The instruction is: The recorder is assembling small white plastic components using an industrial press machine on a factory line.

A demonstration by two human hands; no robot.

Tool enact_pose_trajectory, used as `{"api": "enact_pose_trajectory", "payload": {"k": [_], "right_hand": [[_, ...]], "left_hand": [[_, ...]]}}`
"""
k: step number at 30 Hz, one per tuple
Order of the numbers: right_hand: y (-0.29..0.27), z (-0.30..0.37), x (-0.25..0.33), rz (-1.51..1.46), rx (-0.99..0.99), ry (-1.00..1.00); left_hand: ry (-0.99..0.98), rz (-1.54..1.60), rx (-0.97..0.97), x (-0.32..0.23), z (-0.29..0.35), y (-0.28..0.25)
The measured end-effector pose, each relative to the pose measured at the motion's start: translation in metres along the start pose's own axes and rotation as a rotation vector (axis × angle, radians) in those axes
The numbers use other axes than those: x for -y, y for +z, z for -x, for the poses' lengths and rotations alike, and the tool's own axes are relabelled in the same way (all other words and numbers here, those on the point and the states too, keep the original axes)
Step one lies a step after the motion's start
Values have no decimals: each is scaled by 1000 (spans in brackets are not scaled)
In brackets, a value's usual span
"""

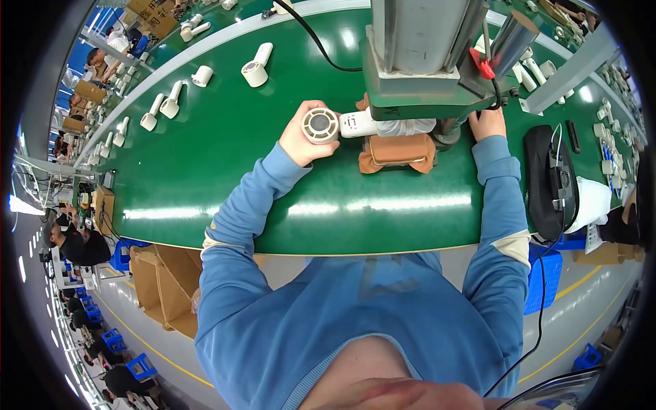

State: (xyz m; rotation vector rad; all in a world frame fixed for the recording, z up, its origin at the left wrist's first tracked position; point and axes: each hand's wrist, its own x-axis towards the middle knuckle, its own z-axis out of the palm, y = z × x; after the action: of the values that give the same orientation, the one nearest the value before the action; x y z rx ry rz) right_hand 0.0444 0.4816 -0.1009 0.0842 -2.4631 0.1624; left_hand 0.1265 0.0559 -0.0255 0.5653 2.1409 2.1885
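My left hand (305, 134) is wrapped round the head of a white hair dryer (320, 127), whose round vented end faces up. The dryer's handle (358, 124) points right, into a fixture under the grey and green bench press (415, 85). Brown padded wraps (398, 152) lie beside the handle, and clear plastic (406, 127) covers part of the fixture. My right hand (488, 124) is at the right side of the press base; its fingers are mostly hidden, so what they touch cannot be seen.
More white dryer bodies (255, 72) stand on the green table (205, 171) at the far left. A black case (550, 181) with a cable lies at the right, beside a white bag (591, 201). A cardboard box (164, 283) and a blue crate (544, 280) are below the table edge.
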Motion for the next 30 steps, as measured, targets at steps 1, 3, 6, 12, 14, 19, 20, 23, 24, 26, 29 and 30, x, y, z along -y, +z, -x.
{"api": "enact_pose_trajectory", "payload": {"k": [1, 3, 6, 12, 14, 19, 20, 23, 24, 26, 29, 30], "right_hand": [[-1, 0, 0, 12, 17, 7], [-3, -1, -2, 32, 52, 24], [-9, -8, 0, 47, 101, 43], [-7, 3, 3, 98, 187, 24], [6, 8, -14, 146, 162, -22], [23, 23, -27, 89, 82, 16], [19, 22, -25, 103, 77, -15], [11, 14, -16, -64, 161, 83], [10, 10, -13, -123, 195, 117], [-1, 4, -9, -224, 252, 199], [-7, -6, -2, -382, 348, 319], [-1, -7, -2, -379, 354, 287]], "left_hand": [[-4, -49, -8, 3, -2, 5], [-14, -150, -24, 8, -6, 13], [3, -215, -17, 16, -18, 13], [60, -121, 36, 22, -16, 13], [71, 21, 58, 19, -19, 17], [108, -151, 131, 16, -39, -23], [133, -158, 22, 24, -52, -30], [68, -239, -348, 37, -99, -44], [-36, -321, -576, 39, -112, -50], [-44, -392, -653, 70, -139, -71], [-108, -669, -827, 113, -166, -89], [-113, -657, -857, 114, -165, -91]]}}
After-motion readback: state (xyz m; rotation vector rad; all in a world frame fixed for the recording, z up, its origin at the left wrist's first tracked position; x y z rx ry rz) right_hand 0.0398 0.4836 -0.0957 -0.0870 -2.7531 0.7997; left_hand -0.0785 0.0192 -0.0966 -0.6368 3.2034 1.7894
